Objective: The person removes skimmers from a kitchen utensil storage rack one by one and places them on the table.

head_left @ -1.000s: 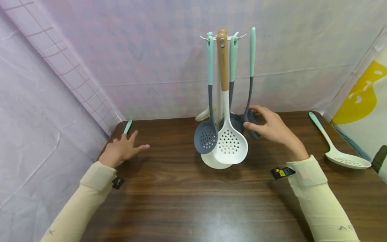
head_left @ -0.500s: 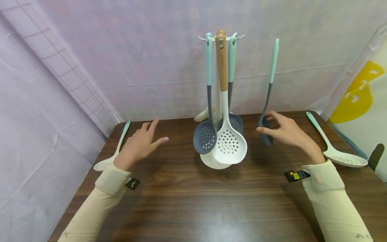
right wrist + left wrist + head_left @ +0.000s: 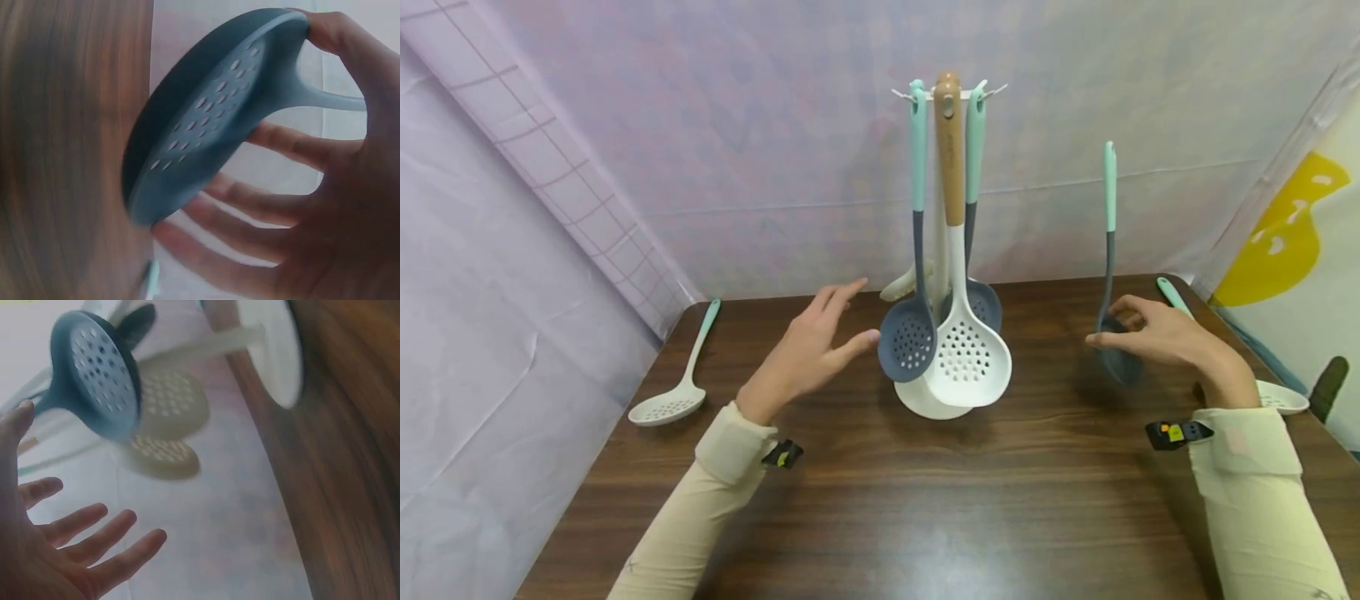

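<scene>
My right hand (image 3: 1180, 337) holds a dark grey skimmer (image 3: 200, 119) by its perforated bowl, thumb and fingers at opposite edges. Its mint handle (image 3: 1109, 187) points up, to the right of the utensil stand. My left hand (image 3: 808, 354), fingers spread and holding nothing, is left of the stand, its thumb tip right at the bowl of a hanging grey skimmer (image 3: 907, 337). In front on the white stand (image 3: 928, 407) hangs a white skimmer (image 3: 967, 358) with a wooden handle. Another grey skimmer (image 3: 985, 304) hangs behind, partly hidden.
A pale skimmer (image 3: 666, 405) with a mint handle lies on the brown table (image 3: 880, 517) at the left. A similar pale skimmer (image 3: 1285, 398) lies at the right, partly covered by my right arm. A pale cloth (image 3: 775, 150) hangs along the table's back edge.
My right hand has carried the grey skimmer away from the stand to the right and lowered it. My left hand has moved right, from over the left pale skimmer to beside the stand.
</scene>
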`<state>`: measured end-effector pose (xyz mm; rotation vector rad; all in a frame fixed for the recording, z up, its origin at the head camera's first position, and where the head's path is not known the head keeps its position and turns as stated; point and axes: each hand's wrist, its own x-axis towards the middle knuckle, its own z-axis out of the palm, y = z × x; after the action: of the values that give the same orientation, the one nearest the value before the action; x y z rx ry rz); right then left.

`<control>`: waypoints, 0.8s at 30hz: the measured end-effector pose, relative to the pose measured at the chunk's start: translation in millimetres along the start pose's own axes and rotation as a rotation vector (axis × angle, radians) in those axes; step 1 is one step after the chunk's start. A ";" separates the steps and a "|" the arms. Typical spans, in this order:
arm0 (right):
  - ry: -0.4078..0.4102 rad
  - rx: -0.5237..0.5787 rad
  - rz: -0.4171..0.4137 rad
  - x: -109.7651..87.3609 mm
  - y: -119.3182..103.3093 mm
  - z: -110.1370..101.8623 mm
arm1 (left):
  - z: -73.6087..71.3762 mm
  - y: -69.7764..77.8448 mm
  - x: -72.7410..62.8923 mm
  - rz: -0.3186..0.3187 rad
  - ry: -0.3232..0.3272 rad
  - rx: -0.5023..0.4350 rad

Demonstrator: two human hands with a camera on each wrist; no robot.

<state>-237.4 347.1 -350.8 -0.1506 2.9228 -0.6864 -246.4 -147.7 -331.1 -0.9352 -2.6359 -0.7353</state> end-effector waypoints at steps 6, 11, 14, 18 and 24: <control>-0.095 -0.006 0.087 -7.9 13.1 -5.9 | 12.4 22.5 9.1 0.044 0.019 -0.070; -0.182 0.071 0.227 -12.6 19.7 -12.2 | 22.2 36.3 15.5 0.030 0.008 -0.106; -0.207 0.117 0.285 -14.9 22.4 -14.3 | 27.1 42.1 18.5 0.019 -0.002 -0.110; -0.233 0.140 0.310 -17.7 24.5 -15.3 | 31.3 46.7 19.8 0.003 -0.007 -0.122; -0.224 0.091 0.330 -23.2 24.9 -17.0 | 36.0 48.4 21.5 0.022 0.000 -0.110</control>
<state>-218.7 379.7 -344.3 0.2434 2.6088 -0.6939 -233.9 -85.1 -334.9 -0.9913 -2.6034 -0.8830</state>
